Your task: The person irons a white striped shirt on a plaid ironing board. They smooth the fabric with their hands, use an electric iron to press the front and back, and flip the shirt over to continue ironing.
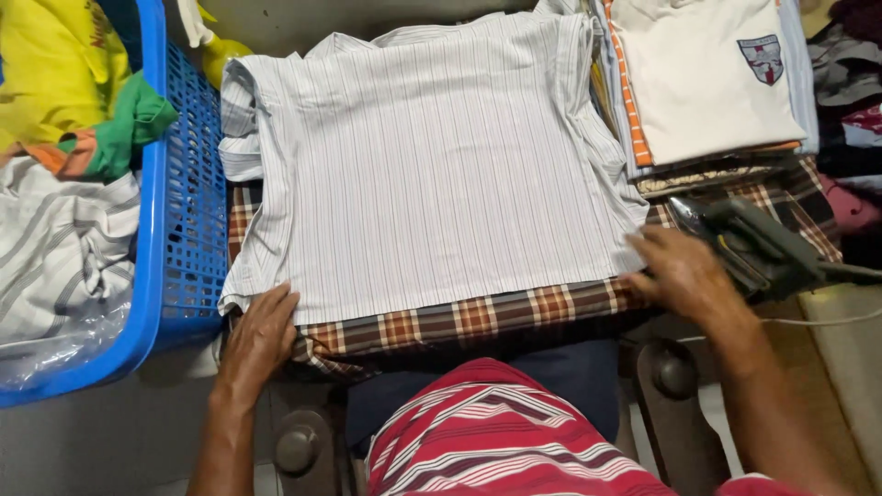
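striped shirt (423, 156) spread flat on the plaid-covered surface (459, 321), partly pressed.
left hand (262, 331) open, flattening near hem; right hand (680, 271) open, grasping nothing, beside iron (749, 243); folded stack (707, 83) far right.

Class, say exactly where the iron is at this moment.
In the head view, the dark iron lies at the right on the plaid cloth, just beyond the right hand and below the stack of folded clothes.
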